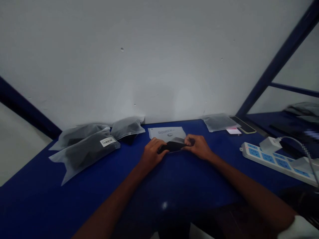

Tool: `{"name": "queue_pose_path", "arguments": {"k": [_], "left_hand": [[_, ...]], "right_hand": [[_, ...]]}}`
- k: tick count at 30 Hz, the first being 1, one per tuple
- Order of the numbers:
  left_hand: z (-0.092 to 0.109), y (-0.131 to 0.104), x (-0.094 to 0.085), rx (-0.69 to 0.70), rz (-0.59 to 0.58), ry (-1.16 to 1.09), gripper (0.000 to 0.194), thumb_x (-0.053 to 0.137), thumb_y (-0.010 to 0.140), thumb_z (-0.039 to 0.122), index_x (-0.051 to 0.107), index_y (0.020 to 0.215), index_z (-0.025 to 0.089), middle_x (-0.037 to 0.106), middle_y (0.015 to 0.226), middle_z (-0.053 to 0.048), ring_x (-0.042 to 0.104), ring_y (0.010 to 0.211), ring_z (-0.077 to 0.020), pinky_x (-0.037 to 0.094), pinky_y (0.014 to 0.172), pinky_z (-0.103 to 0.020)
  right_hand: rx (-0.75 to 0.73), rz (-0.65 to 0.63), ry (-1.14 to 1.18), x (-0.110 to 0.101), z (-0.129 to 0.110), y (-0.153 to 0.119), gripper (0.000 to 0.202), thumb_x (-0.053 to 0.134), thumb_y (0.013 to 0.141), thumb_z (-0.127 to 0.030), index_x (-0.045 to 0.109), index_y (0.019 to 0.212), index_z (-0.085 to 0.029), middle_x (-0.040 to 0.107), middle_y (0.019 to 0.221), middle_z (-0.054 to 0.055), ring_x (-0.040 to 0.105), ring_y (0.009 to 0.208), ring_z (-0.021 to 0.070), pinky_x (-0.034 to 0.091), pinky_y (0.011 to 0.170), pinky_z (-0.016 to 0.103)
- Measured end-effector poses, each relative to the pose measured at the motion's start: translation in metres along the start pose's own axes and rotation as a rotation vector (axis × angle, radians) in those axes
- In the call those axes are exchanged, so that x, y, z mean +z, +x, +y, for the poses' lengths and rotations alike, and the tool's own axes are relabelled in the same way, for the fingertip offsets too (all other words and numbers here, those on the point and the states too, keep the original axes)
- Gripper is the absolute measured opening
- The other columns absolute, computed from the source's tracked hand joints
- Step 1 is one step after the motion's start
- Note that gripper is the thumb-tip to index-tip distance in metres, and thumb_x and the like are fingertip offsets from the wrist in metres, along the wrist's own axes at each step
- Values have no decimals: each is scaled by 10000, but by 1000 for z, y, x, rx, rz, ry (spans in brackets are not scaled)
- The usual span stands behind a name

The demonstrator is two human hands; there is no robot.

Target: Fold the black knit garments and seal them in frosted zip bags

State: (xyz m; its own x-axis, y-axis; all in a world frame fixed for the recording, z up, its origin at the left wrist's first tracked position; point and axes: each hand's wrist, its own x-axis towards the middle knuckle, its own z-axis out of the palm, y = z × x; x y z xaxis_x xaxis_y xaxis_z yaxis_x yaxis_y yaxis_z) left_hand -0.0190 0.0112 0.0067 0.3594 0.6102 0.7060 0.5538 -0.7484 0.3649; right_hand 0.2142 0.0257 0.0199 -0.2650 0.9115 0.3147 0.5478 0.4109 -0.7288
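Note:
A frosted plastic bag (164,132) with upside-down grey lettering lies on the blue table, close to the wall. At its near edge is a flat black item (173,146), whose kind I cannot make out. My left hand (154,151) grips the item's left end between thumb and fingers. On the opposite end, my right hand (199,146) is closed with thumb and fingertips pinching the item's right side. Whether part of the black item sits inside the bag cannot be told.
Frosted bags with dark contents, one bearing a barcode label (108,142), lie at the left. Another frosted bag (218,122) and a phone (243,125) are at the back right. A white power strip (276,162) with a plugged-in charger (270,144) runs along the right.

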Motion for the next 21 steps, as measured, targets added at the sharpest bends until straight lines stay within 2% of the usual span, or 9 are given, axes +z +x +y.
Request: {"name": "queue_pose_path", "arguments": {"k": [3, 9, 11, 14, 16, 21], "left_hand": [[7, 0, 2, -14, 22, 31, 162, 671, 775, 128, 546, 861, 185, 615, 815, -16, 570, 738, -147, 486, 673, -276], [9, -1, 5, -70, -19, 63, 207, 613, 780, 76, 445, 753, 194, 511, 742, 18, 483, 624, -110, 404, 579, -229], [6, -1, 2, -98, -42, 49, 223, 624, 768, 80, 435, 749, 197, 486, 714, 33, 458, 605, -105, 381, 571, -225], [0, 0, -3, -160, -72, -20, 233, 647, 751, 101, 435, 737, 198, 447, 668, 57, 433, 576, -95, 356, 559, -216], [-1, 0, -6, -210, -88, -72, 226, 654, 748, 122, 442, 722, 196, 423, 639, 69, 425, 558, -90, 346, 556, -212], [1, 1, -5, -249, -67, -115, 220, 644, 762, 180, 439, 684, 192, 412, 613, 73, 409, 544, -85, 337, 551, -210]], "right_hand": [[0, 67, -32, 5, -1, -1, 197, 724, 645, -189, 529, 618, -187, 518, 576, -56, 464, 533, 94, 356, 519, 214], [16, 157, -82, 13, 3, -2, 305, 698, 697, -274, 438, 560, -192, 452, 536, -58, 418, 504, 90, 329, 505, 217], [-8, 136, -46, 10, 5, -2, 309, 731, 676, -312, 457, 594, -194, 463, 569, -55, 423, 522, 93, 338, 512, 219], [-21, 11, 80, 2, 7, -1, 316, 777, 635, -370, 520, 697, -197, 485, 621, -53, 435, 542, 96, 360, 513, 219], [-32, -37, 127, -1, 8, 0, 302, 762, 662, -380, 534, 743, -198, 495, 644, -50, 447, 562, 99, 381, 534, 224], [-90, 27, 52, 4, 7, -1, 187, 687, 745, -317, 542, 753, -201, 525, 664, -32, 477, 594, 114, 400, 563, 238]]}}
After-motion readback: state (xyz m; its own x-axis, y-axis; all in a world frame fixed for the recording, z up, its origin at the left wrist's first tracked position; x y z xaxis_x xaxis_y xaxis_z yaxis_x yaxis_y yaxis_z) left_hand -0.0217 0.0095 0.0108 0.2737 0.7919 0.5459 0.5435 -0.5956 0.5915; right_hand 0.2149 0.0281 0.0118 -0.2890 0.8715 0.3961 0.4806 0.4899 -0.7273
